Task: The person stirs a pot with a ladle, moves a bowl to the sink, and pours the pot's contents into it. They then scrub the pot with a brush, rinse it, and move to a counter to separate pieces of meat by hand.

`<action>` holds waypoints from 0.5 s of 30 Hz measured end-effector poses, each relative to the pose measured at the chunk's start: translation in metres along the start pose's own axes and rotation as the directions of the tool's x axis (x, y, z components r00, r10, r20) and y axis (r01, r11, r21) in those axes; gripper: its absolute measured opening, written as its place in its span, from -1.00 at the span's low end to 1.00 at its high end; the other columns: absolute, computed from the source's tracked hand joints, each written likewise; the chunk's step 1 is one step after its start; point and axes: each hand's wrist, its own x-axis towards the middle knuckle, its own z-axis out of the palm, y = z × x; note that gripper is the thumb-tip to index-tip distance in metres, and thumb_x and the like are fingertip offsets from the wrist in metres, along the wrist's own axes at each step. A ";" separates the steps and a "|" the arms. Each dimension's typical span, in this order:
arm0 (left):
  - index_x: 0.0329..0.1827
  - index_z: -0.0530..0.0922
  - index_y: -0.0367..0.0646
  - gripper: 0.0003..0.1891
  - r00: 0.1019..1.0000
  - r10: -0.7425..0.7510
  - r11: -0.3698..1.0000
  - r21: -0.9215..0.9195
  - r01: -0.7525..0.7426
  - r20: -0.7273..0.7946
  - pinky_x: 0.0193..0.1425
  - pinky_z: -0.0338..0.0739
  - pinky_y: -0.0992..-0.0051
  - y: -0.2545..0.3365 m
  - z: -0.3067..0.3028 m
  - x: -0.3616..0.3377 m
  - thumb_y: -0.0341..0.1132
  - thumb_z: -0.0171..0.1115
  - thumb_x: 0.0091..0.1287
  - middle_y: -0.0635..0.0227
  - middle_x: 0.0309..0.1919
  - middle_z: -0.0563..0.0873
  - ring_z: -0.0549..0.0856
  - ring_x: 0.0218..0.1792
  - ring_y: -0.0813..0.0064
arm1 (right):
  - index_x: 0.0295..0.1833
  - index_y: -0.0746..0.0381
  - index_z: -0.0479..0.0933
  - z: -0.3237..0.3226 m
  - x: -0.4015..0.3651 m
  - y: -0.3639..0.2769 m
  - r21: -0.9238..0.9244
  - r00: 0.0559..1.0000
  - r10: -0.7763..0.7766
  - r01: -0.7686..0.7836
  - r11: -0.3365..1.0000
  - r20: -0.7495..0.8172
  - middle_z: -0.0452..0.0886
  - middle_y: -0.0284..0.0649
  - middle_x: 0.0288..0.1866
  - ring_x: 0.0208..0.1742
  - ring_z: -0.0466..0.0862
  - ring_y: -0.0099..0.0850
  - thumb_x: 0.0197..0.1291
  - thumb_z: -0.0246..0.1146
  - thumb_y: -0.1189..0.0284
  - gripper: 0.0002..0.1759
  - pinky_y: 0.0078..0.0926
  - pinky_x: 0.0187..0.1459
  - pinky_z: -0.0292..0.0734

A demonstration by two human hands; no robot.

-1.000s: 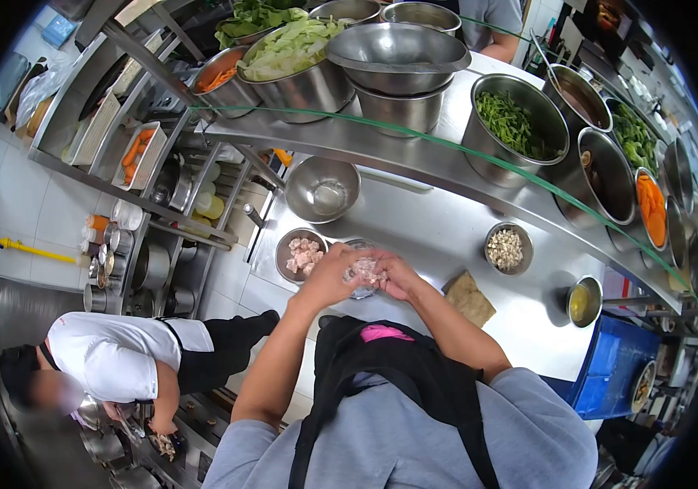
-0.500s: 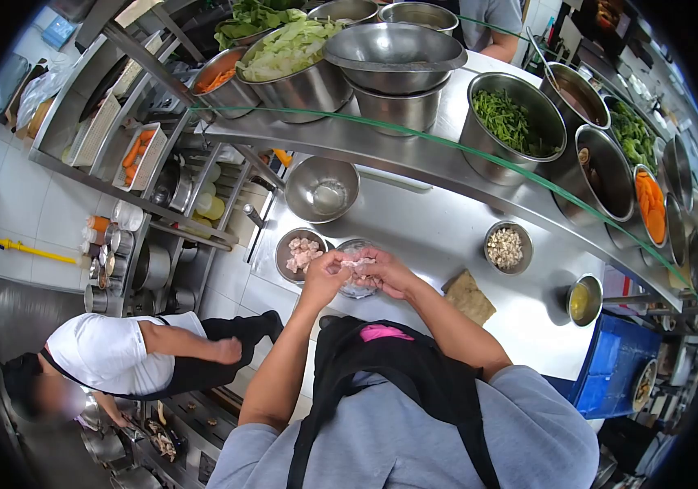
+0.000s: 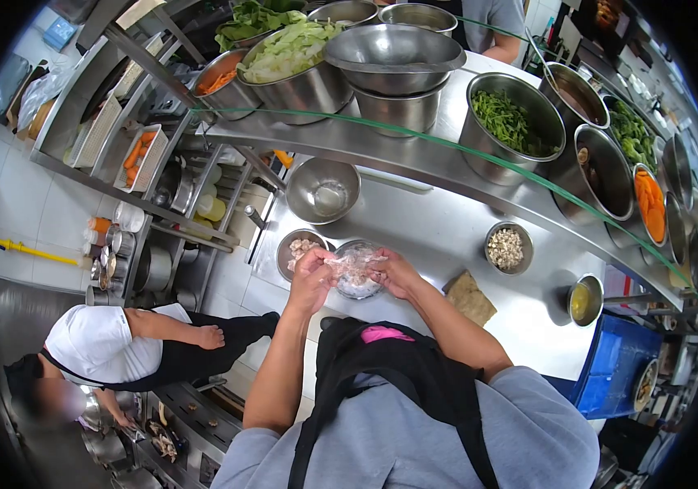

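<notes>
A thin, whitish-pink, partly see-through sheet (image 3: 355,265) is stretched between my two hands; its material I cannot make out for sure. My left hand (image 3: 311,281) pinches one side of it, and my right hand (image 3: 396,275) grips the opposite side. Directly beneath is a small steel bowl (image 3: 359,292) whose contents look pale and are mostly covered. To the left, partly behind my left hand, a steel bowl (image 3: 281,264) holds pale pink meat pieces (image 3: 301,246).
A larger steel bowl (image 3: 322,190) stands behind. Rightward on the steel table are a bowl of chopped pale pieces (image 3: 504,248), a brown slab (image 3: 469,298) and a cup of yellow liquid (image 3: 580,303). A shelf (image 3: 414,147) overhangs the back. A co-worker (image 3: 113,346) stands at left.
My hands have moved apart, spreading the bunched whitish-pink material into a sheet over the small bowl. My left hand now covers more of the meat bowl. The co-worker's arm has shifted left.
</notes>
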 end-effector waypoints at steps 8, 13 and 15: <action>0.13 0.53 -0.19 -0.64 0.988 -0.147 0.951 0.282 0.130 0.042 -0.18 0.45 0.59 -0.028 -0.004 0.019 -0.52 0.03 0.27 0.37 -0.14 0.66 0.60 -0.23 0.60 | 0.04 0.24 0.42 0.027 -0.012 -0.003 0.109 0.992 0.031 -0.045 0.993 0.126 0.63 -0.17 -0.08 -0.19 0.70 -0.43 0.27 0.24 0.59 -0.74 -0.56 -0.17 0.70; 0.17 0.55 -0.16 -0.65 0.991 0.074 0.848 0.517 -0.121 0.111 -0.07 0.51 0.58 -0.043 0.011 0.009 -0.51 0.10 0.31 0.37 -0.11 0.66 0.62 -0.13 0.61 | -0.01 0.22 0.46 0.019 -0.010 0.003 -0.029 0.999 0.018 -0.017 0.999 0.032 0.64 -0.23 -0.17 -0.27 0.69 -0.48 0.25 0.29 0.56 -0.77 -0.56 -0.20 0.70; 0.19 0.55 -0.13 -0.64 0.982 0.134 0.769 0.612 -0.187 0.132 -0.03 0.54 0.57 -0.045 0.012 0.009 -0.53 0.13 0.32 0.36 -0.09 0.66 0.64 -0.11 0.58 | 0.21 0.22 0.29 0.016 -0.007 0.004 -0.069 0.995 0.028 -0.021 0.997 0.093 0.64 -0.19 -0.13 -0.25 0.71 -0.47 0.26 0.29 0.55 -0.54 -0.61 -0.25 0.67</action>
